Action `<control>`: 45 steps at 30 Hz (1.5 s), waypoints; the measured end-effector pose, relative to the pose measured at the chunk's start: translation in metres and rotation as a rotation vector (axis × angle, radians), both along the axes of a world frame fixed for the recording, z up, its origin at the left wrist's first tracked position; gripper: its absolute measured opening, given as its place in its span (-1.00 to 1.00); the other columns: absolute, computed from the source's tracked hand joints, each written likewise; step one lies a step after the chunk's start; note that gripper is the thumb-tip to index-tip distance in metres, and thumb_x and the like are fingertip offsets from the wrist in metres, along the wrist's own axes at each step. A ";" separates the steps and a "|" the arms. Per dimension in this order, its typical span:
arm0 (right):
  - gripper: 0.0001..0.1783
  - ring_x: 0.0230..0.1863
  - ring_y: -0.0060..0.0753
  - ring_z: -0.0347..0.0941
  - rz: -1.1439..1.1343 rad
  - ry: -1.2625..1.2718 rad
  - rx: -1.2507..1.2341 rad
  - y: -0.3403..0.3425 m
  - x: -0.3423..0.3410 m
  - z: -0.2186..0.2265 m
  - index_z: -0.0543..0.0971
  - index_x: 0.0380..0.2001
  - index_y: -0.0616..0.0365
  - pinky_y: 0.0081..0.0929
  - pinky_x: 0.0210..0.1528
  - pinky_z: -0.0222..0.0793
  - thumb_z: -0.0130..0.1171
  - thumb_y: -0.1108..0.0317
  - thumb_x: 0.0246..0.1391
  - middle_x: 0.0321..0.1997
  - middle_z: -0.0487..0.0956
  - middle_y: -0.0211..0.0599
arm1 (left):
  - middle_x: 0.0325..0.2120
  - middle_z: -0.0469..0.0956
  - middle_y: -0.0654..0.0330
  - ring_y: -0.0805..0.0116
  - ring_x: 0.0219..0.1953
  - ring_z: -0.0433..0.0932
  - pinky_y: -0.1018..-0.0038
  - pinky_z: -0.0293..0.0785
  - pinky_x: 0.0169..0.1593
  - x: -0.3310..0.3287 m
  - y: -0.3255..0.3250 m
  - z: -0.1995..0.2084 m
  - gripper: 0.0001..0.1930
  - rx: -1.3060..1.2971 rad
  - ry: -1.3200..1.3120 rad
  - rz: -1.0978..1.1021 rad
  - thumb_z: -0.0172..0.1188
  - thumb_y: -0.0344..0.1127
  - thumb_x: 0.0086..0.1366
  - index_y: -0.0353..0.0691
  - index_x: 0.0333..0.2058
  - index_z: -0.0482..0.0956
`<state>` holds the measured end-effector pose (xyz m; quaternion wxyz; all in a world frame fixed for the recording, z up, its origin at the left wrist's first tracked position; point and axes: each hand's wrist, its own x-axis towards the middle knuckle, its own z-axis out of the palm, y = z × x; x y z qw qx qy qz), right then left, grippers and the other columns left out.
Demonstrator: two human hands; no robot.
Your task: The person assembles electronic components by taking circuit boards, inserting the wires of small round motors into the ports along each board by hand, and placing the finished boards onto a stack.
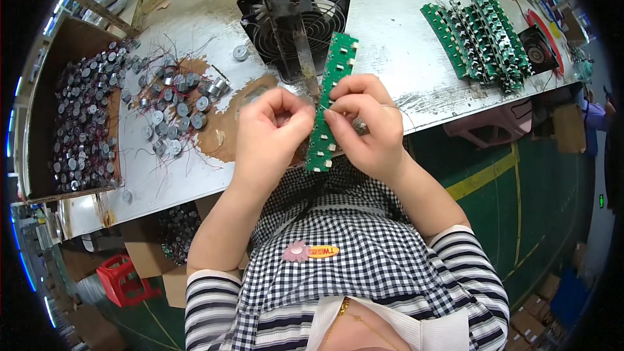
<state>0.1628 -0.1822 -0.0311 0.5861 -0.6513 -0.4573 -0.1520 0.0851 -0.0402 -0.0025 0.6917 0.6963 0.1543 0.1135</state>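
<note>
Head view: between my two hands is a long green circuit board (321, 131), tilted, its lower end out past the front edge of the worktop (403, 45). My left hand (273, 130) is pinched narrow at the board's left side; whether it also hides a small part, I cannot tell. My right hand (370, 123) pinches at the right side, fingertips over the face. Just above, the soldering iron (305, 52) slants down, its tip at the board's left side; contact is unclear. I judge the step to be soldering a joint; the next move calls for steady fingers clear of that tip. Loose small motors (185, 110) lie toward the worktop's left edge, beside a carton (81, 36) of more; stacked boards (478, 42) sit near its right end.
</note>
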 end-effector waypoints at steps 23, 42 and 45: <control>-0.99 -0.50 -0.75 0.35 0.075 0.511 0.213 -0.005 -0.005 -0.016 0.45 -0.37 0.35 -0.78 -0.47 0.29 0.06 0.61 0.12 -0.32 0.50 -0.30 | -0.47 0.58 0.12 0.40 -0.46 0.53 0.49 0.40 -0.38 0.001 0.121 0.038 -0.82 1.207 -0.092 0.444 0.26 -0.38 0.11 -0.33 -0.31 0.61; -0.96 -0.53 -0.73 0.33 0.101 0.460 0.180 -0.005 -0.002 -0.020 0.44 -0.40 0.33 -0.78 -0.49 0.28 0.09 0.60 0.10 -0.29 0.49 -0.24 | -0.32 0.62 -0.01 0.27 -0.23 0.62 0.44 0.51 -0.17 0.003 0.140 0.017 -0.68 1.236 -0.553 0.583 0.01 -0.55 0.28 -0.37 0.03 0.41; -0.95 -0.55 -0.70 0.34 0.009 0.292 0.096 -0.006 -0.001 -0.016 0.47 -0.42 0.33 -0.78 -0.50 0.28 0.15 0.62 0.03 -0.26 0.48 -0.20 | -0.24 0.57 0.01 0.29 -0.19 0.58 0.46 0.47 -0.07 0.008 0.108 0.036 -0.49 0.517 -0.650 0.513 -0.08 -0.51 0.35 -0.32 0.24 0.02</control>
